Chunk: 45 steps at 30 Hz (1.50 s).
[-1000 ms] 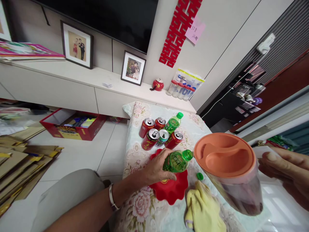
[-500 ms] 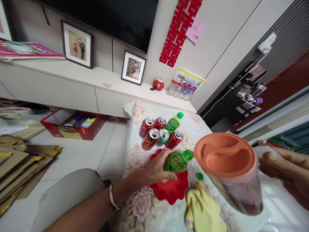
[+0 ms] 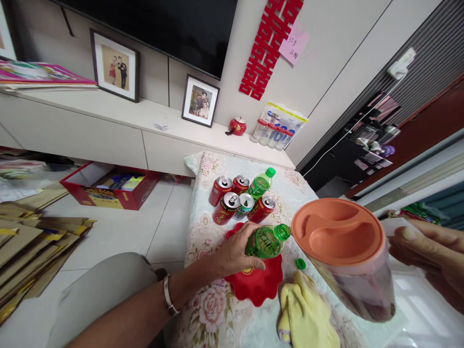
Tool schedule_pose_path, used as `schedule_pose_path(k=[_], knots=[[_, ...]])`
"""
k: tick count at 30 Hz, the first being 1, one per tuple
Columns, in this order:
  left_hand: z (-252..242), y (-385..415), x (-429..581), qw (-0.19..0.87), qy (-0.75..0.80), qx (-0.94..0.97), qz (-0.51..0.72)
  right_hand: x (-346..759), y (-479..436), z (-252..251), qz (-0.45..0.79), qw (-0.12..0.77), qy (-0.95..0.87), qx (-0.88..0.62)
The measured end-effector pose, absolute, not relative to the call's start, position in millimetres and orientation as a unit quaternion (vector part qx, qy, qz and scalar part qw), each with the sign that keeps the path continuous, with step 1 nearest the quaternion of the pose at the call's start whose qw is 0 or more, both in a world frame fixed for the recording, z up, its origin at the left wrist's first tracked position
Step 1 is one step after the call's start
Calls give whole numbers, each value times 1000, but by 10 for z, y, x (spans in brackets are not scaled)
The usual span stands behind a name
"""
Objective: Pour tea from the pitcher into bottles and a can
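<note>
My left hand [image 3: 239,251] is closed around a green plastic bottle [image 3: 266,241], which tilts to the right with its mouth uncapped. Below it lies a red scalloped plate [image 3: 259,287]. My right hand [image 3: 431,256] grips the handle of a clear pitcher [image 3: 362,285] with an orange lid [image 3: 339,232]; dark liquid shows inside. The bottle's mouth is right beside the lid's left rim; I cannot tell whether they touch. On the table a green cap [image 3: 300,264] lies near a yellow cloth [image 3: 306,311]. Behind stand several drink cans [image 3: 226,209] and a capped green bottle [image 3: 261,184].
A flowered tablecloth [image 3: 212,309] covers the table. Against it stands a white cabinet [image 3: 108,137] bearing picture frames [image 3: 200,102], a red pot [image 3: 238,126] and red-lidded jars [image 3: 270,135]. On the floor at left are a red box [image 3: 116,198] and flattened cardboard [image 3: 32,251].
</note>
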<state>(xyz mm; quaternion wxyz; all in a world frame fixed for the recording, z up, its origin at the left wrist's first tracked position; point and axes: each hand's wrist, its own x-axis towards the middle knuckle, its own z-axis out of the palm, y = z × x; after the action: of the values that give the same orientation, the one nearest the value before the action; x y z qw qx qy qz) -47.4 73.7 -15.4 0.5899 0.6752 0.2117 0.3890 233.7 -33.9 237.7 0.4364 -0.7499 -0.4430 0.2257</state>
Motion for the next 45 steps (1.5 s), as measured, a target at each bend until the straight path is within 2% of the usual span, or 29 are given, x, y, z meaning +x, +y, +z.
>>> schedule_pose_path(k=[14, 45], knots=[[-132, 730, -485, 600, 206, 669, 387, 2406, -357, 2382, 273, 442, -436, -735], [-154, 737, -473, 588, 207, 677, 391, 2425, -340, 2377, 239, 410, -459, -752]])
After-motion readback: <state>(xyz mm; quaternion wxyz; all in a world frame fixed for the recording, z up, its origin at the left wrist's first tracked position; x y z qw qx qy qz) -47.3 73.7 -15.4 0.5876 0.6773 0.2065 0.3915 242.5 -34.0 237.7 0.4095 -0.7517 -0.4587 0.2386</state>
